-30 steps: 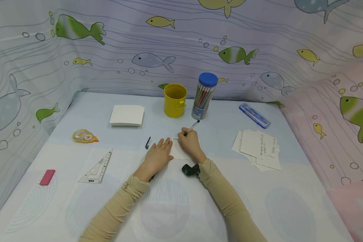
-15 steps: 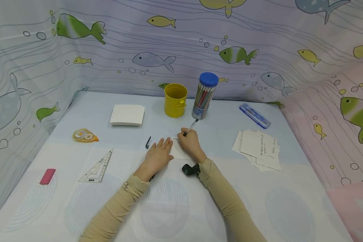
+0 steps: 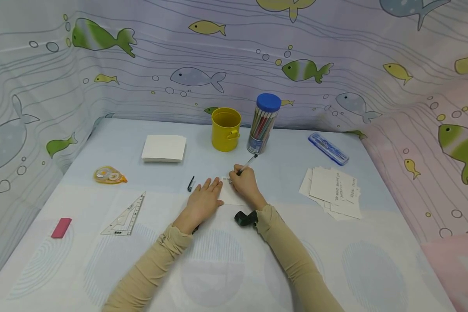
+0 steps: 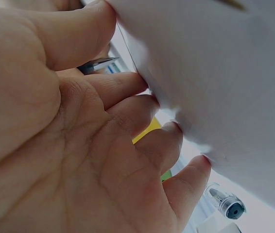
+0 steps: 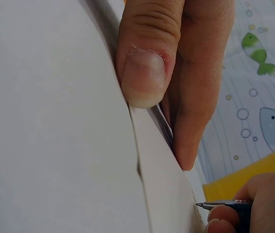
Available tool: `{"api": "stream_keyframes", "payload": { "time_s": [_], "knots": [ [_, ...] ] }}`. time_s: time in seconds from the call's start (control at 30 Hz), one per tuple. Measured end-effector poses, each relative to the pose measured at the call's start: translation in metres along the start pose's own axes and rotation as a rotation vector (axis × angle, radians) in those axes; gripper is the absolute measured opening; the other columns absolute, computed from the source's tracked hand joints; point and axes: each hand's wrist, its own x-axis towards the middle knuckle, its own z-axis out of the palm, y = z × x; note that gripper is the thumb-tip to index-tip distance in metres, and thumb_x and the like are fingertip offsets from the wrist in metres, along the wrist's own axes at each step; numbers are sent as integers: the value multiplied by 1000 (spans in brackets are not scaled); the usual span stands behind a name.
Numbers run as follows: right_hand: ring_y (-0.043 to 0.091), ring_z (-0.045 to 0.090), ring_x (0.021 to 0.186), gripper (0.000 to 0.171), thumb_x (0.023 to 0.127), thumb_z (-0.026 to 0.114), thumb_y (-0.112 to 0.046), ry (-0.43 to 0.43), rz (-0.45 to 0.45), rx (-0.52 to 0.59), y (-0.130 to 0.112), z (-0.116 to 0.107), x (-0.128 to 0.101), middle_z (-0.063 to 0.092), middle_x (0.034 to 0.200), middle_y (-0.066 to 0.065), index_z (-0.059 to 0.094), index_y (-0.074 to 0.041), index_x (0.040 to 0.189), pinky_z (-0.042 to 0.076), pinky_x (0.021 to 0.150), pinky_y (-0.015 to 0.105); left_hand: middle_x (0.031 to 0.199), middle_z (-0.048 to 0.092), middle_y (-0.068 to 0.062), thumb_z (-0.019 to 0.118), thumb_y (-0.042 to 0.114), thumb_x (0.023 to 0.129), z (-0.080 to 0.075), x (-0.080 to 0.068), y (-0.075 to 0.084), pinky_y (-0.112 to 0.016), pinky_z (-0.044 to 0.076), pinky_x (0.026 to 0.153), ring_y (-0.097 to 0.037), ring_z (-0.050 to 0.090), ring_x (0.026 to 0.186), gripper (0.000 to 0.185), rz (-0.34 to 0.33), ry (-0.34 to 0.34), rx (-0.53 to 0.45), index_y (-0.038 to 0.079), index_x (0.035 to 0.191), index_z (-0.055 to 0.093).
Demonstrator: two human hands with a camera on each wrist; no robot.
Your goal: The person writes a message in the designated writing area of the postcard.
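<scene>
My right hand (image 3: 245, 184) has its fingers curled in a pinch round a clear-barrelled pen (image 3: 250, 161), low down near the point, with the back end slanting up and away from me. The pen tip is at the upper part of a small white card (image 3: 232, 198), which lies on the desk (image 3: 218, 281) in front of me. A short line of dark writing runs along the card's top edge, too small to read.

My left hand (image 3: 203, 203) lies at the card's left side, palm down, fingers stretched out and a little apart, gripping nothing. The fingertips touch the white surface there; I cannot tell which of them rest on the card and which on the desk.

The pen cap (image 3: 190, 184) lies just beyond my left fingers. Farther off are a stack of blank cards (image 3: 164, 148), a yellow bucket (image 3: 225, 134) and, near it, a blue-lidded jar of pencils (image 3: 263, 123). Over to my right, loose written cards (image 3: 323, 186) overlap in a pile, with a slim blue case (image 3: 328, 148) behind them. To my left lie a correction tape (image 3: 108, 175), a clear set square (image 3: 133, 216) and a pink eraser (image 3: 61, 228).
</scene>
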Motion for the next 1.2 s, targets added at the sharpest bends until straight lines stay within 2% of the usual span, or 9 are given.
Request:
{"api": "stream_keyframes", "payload": {
  "time_s": [0.2,0.5,0.83,1.2],
  "knots": [
    [4,27,35,39,86,51,-5,-17,1,-22,-1,0,-1,31,42,-7,31,-15,54,19,37,19,158,28,-17,54,31,98,1,0,-1,-58,27,116,-38,26,146,63,-1,-7,11,0,149,34],
    [6,25,35,39,87,49,-2,15,-6,-15,0,0,-1,30,42,-6,32,-14,54,20,37,20,158,28,-17,54,31,98,1,-1,0,-57,28,116,-38,25,146,63,7,-3,3,-1,149,34],
    [7,27,37,39,87,51,-3,22,-14,-65,-2,0,0,30,43,-6,32,-14,55,20,37,19,157,30,-18,54,31,98,2,0,-1,-58,29,114,-39,28,145,62,15,18,21,-2,148,35],
    [6,19,41,41,86,51,-2,-8,-4,-102,-4,0,0,23,47,-6,29,-14,54,15,40,20,158,29,-16,54,32,98,1,0,0,-57,28,116,-38,26,146,63,5,2,9,-1,149,34]
  ]
}}
